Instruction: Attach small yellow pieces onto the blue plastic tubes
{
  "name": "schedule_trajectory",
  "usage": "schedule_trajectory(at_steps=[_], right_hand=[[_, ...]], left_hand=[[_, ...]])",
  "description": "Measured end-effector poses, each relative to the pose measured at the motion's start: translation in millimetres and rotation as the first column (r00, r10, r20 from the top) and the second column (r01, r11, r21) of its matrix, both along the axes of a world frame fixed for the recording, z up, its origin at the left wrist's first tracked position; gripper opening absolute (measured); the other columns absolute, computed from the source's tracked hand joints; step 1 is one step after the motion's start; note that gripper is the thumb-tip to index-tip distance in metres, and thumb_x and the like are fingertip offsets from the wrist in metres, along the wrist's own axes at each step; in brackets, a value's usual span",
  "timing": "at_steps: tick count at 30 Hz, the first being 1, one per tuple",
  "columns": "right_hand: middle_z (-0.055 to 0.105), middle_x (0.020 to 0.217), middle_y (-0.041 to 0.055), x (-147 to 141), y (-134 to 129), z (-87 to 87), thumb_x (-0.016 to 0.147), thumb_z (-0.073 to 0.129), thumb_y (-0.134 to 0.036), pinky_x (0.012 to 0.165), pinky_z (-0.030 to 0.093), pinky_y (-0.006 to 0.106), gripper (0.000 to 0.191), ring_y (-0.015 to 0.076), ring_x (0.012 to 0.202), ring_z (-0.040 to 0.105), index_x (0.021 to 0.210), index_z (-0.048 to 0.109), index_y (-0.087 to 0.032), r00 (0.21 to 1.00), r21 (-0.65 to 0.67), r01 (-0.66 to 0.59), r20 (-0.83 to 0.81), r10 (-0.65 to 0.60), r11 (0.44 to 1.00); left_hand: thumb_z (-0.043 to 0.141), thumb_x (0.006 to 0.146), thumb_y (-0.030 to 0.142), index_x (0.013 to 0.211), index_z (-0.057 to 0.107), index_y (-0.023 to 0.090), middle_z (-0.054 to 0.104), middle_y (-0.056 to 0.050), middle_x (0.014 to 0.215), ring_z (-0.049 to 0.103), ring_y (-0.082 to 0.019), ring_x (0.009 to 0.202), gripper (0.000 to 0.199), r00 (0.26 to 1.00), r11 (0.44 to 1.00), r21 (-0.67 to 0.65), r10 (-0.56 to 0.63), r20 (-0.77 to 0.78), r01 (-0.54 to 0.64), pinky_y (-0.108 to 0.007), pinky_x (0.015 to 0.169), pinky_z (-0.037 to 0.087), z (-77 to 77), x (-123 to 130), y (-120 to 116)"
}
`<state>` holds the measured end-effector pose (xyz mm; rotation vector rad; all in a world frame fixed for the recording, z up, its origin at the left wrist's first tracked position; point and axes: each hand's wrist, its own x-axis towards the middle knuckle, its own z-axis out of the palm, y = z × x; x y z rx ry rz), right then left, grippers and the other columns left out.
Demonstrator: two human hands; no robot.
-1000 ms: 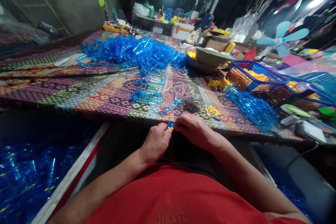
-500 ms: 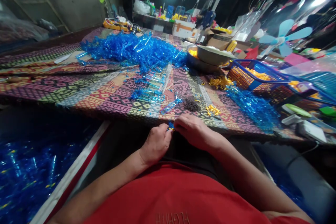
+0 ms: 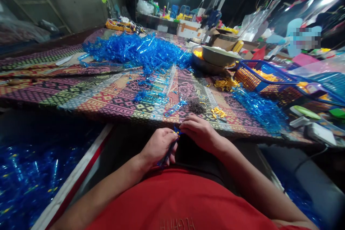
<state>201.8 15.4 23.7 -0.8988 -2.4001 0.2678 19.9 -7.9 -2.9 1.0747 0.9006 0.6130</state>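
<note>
Below the table's front edge, my left hand (image 3: pixel 160 145) is closed around a blue transparent plastic piece (image 3: pixel 167 152) with small yellow bits at its top. The fingertips of my right hand (image 3: pixel 198 131) are pressed together at the upper end of that piece; any small part between them is too hidden to tell. Just beyond my hands on the patterned cloth lie a heap of tiny dark parts (image 3: pixel 196 107), a little pile of yellow parts (image 3: pixel 219 113) and a few blue pieces (image 3: pixel 175 108).
A large blue plastic pile (image 3: pixel 134 50) covers the back of the table (image 3: pixel 107 97). At the right are stacked bowls (image 3: pixel 219 57), a blue basket (image 3: pixel 265 75) with yellow parts, more blue pieces (image 3: pixel 261 111) and a white box (image 3: pixel 320 134). Blue pieces (image 3: pixel 29 183) fill the lower left.
My left hand has turned, so more of the blue piece shows below its fingers. My right hand has shifted slightly and stays at the piece's top.
</note>
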Motion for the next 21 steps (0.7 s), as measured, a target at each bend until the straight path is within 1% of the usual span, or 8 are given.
schedule_trajectory(at_steps=[2, 4, 7, 9, 13, 15, 18, 21], right_hand=[[0.060, 0.086, 0.0076, 2.0, -0.9, -3.9, 0.088, 0.051, -0.021, 0.068, 0.047, 0.028, 0.012, 0.0148, 0.078, 0.056, 0.094, 0.061, -0.017, 0.997, -0.019, 0.005, -0.077, -0.006, 1.000], [0.061, 0.087, 0.0075, 3.2, -1.9, -6.8, 0.087, 0.053, -0.021, 0.068, 0.048, 0.028, 0.013, 0.0150, 0.079, 0.056, 0.095, 0.061, -0.018, 0.994, -0.012, -0.005, -0.107, 0.004, 1.000], [0.061, 0.084, 0.0068, 3.3, -2.7, -8.9, 0.087, 0.051, -0.018, 0.065, 0.047, 0.027, 0.012, 0.0143, 0.075, 0.055, 0.092, 0.062, -0.018, 0.997, 0.001, -0.040, -0.073, 0.040, 0.999], [0.060, 0.083, 0.0070, 3.1, -2.3, -9.9, 0.088, 0.049, -0.016, 0.063, 0.046, 0.027, 0.013, 0.0143, 0.073, 0.054, 0.090, 0.062, -0.017, 0.998, 0.023, -0.045, -0.035, 0.046, 0.999], [0.060, 0.081, 0.0073, 2.9, -0.7, -13.5, 0.086, 0.050, -0.015, 0.065, 0.045, 0.029, 0.012, 0.0153, 0.072, 0.053, 0.090, 0.062, -0.018, 1.000, 0.167, -0.022, -0.010, 0.024, 0.986], [0.060, 0.079, 0.0073, 2.8, -0.7, -15.4, 0.086, 0.051, -0.015, 0.064, 0.045, 0.030, 0.012, 0.0155, 0.071, 0.053, 0.090, 0.062, -0.017, 0.999, 0.214, -0.017, -0.024, 0.022, 0.977], [0.060, 0.078, 0.0071, 2.8, -2.2, -16.2, 0.087, 0.049, -0.015, 0.062, 0.046, 0.027, 0.013, 0.0146, 0.071, 0.054, 0.091, 0.062, -0.016, 0.998, 0.146, -0.038, -0.036, 0.044, 0.989], [0.060, 0.081, 0.0075, 2.1, -3.9, -15.2, 0.088, 0.049, -0.017, 0.061, 0.046, 0.025, 0.013, 0.0135, 0.071, 0.055, 0.091, 0.062, -0.017, 0.996, 0.053, -0.039, -0.078, 0.043, 0.998]], left_hand=[[0.045, 0.080, 0.039, 0.073, 0.047, 0.017, 0.052, 0.003, 0.055, 0.052, -0.011, 0.035, 0.024, 1.000, 1.000, 0.003, 0.016, 0.010, -0.016, -0.018, 0.028, 0.037, 0.0, -0.4, -0.4], [0.045, 0.080, 0.041, 0.074, 0.048, 0.017, 0.052, 0.003, 0.056, 0.052, -0.011, 0.035, 0.025, 1.000, 1.000, 0.013, 0.016, -0.005, -0.016, -0.018, 0.028, 0.037, 0.0, -0.2, -0.5], [0.044, 0.081, 0.043, 0.074, 0.048, 0.017, 0.053, 0.003, 0.057, 0.051, -0.010, 0.035, 0.027, 0.999, 0.999, 0.049, 0.007, -0.044, -0.005, -0.017, 0.028, 0.037, 1.0, 0.8, -0.5], [0.043, 0.082, 0.043, 0.073, 0.048, 0.017, 0.051, 0.004, 0.056, 0.050, -0.009, 0.035, 0.028, 0.997, 0.994, 0.107, 0.015, -0.075, -0.007, -0.016, 0.029, 0.035, 3.1, 1.2, -0.6], [0.044, 0.083, 0.038, 0.068, 0.047, 0.017, 0.048, 0.005, 0.051, 0.047, -0.007, 0.037, 0.027, 0.986, 0.961, 0.276, 0.067, -0.150, -0.023, -0.015, 0.035, 0.034, 8.7, 0.0, -2.0], [0.044, 0.084, 0.036, 0.067, 0.047, 0.017, 0.047, 0.005, 0.050, 0.047, -0.007, 0.038, 0.026, 0.980, 0.946, 0.323, 0.093, -0.175, -0.032, -0.016, 0.038, 0.035, 9.6, -1.2, -3.0], [0.044, 0.084, 0.035, 0.070, 0.048, 0.017, 0.049, 0.005, 0.052, 0.048, -0.007, 0.038, 0.024, 0.984, 0.955, 0.295, 0.074, -0.160, -0.024, -0.016, 0.037, 0.036, 7.3, -2.2, -3.0], [0.045, 0.082, 0.031, 0.078, 0.049, 0.017, 0.054, 0.003, 0.058, 0.052, -0.009, 0.039, 0.015, 0.997, 0.984, 0.178, 0.015, -0.078, -0.001, -0.018, 0.036, 0.039, 3.6, -1.6, -0.8]])
